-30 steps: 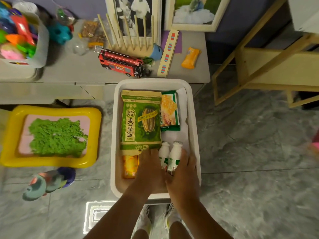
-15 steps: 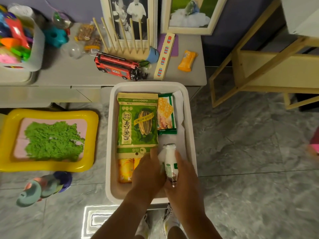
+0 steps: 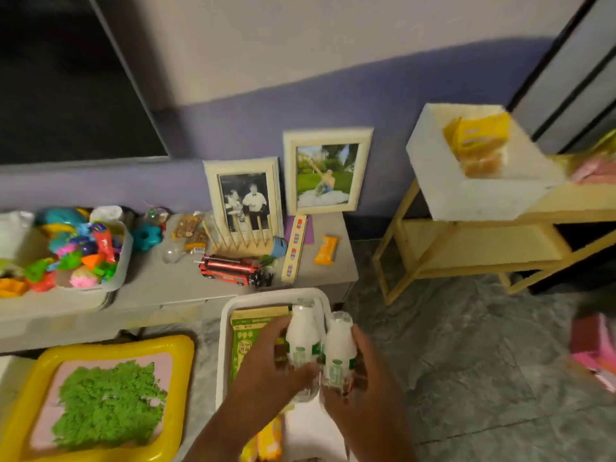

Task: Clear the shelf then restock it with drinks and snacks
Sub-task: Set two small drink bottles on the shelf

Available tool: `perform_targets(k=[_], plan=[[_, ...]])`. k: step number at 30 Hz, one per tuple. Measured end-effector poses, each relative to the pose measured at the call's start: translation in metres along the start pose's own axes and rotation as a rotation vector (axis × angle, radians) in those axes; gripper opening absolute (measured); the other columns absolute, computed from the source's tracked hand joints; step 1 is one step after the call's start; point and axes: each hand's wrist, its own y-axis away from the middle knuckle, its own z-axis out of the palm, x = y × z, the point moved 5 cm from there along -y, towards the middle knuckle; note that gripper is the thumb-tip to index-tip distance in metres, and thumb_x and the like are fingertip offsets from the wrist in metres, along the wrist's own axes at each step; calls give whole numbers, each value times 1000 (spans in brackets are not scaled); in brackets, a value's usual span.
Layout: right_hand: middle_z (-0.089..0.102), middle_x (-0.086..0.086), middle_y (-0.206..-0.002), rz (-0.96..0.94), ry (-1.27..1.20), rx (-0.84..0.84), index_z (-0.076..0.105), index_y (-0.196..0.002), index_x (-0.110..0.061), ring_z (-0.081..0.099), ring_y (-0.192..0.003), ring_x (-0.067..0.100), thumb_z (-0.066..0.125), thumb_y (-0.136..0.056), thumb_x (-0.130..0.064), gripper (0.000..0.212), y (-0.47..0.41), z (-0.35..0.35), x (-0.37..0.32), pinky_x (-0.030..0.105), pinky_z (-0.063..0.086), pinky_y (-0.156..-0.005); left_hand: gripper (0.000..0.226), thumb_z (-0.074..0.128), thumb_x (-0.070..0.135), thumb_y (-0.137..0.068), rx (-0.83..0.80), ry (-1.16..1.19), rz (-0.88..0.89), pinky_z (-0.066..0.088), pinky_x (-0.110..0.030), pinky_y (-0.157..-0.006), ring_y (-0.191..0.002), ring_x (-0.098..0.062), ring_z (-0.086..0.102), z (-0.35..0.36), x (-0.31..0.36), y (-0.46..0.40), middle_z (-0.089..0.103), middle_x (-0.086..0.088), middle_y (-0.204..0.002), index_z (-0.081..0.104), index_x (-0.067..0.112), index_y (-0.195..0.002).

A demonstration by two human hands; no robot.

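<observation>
My left hand (image 3: pixel 266 365) grips a small white drink bottle (image 3: pixel 301 331) with a green label, held upright above the white bin (image 3: pixel 226 315). My right hand (image 3: pixel 363 378) grips a second white drink bottle (image 3: pixel 340 348) just beside it. The bin on the floor holds a green snack bag (image 3: pixel 246 335) and orange packets (image 3: pixel 270 441). At the right stands a wooden shelf (image 3: pixel 480 251); its lower board is bare. A white box (image 3: pixel 466 195) with yellow snack packs (image 3: pixel 476 138) sits on its top.
A grey low table (image 3: pixel 186 288) behind the bin carries a red toy bus (image 3: pixel 230 271), two photo frames, an orange snack (image 3: pixel 326 250) and a toy tub (image 3: pixel 76 248). A yellow tray (image 3: pixel 180 348) of green sand lies at left. Pink items (image 3: pixel 596 348) lie on the floor at right.
Both hands lifted the two bottles out of the bin and hold them upright above it. The camera tilted up, bringing the wall and the shelf top into view.
</observation>
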Motion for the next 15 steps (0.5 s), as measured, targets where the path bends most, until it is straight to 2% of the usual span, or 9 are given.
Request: perform_targets(k=[2,4,6,7,9,11,13,15], plan=[[58,-16,-134,-39,40,20,36,-141,-54,60,-116,-1,82,-73,-36,84,-16,-33,-37,24,54,-95,70,90,18,-68,-48,-17,76,59,-34,-86,-103,-9,68,6,55,-4,68,16,-114,53,45,-120],[60,-12,-127,-75,90,148,34,-142,-52,60,-110,1,74,-70,-53,82,-35,-73,-61,12,47,-97,70,91,14,-67,-113,-50,143,57,-28,-88,-106,-7,67,17,113,-8,69,18,-114,53,47,-117],[65,-8,-113,-66,60,243,48,-135,-37,63,-100,3,74,-62,-47,78,-49,-116,-85,4,44,-91,68,91,14,-67,-159,-87,215,56,-24,-87,-107,-6,67,35,169,-12,70,13,-114,54,42,-117],[66,-10,-109,-97,37,261,55,-128,-34,64,-97,3,74,-60,-44,71,-56,-137,-96,8,48,-87,66,91,16,-66,-169,-125,253,56,-24,-87,-106,-7,67,44,198,-13,69,9,-115,56,41,-117],[64,-14,-105,-147,3,316,58,-115,-40,66,-95,4,76,-57,-44,61,-70,-185,-112,27,58,-78,62,92,23,-64,-173,-175,344,55,-23,-86,-105,-8,67,69,250,-20,67,7,-115,59,43,-112],[64,-15,-104,-160,-10,367,58,-108,-46,68,-94,8,83,-51,-40,63,-87,-230,-117,36,61,-72,59,91,23,-64,-184,-234,426,54,-22,-86,-104,-7,66,98,290,-29,64,10,-114,60,45,-109],[66,-18,-102,-179,51,401,55,-109,-56,68,-92,7,85,-49,-37,70,-102,-278,-116,32,60,-72,55,88,19,-66,-169,-304,516,54,-26,-86,-102,-6,64,135,324,-40,62,12,-109,60,42,-108],[66,-18,-97,-218,85,438,52,-109,-63,67,-88,4,82,-51,-39,70,-119,-329,-110,28,58,-69,50,86,16,-67,-102,-358,572,52,-23,-83,-96,-2,63,175,351,-50,62,14,-103,61,41,-102]])
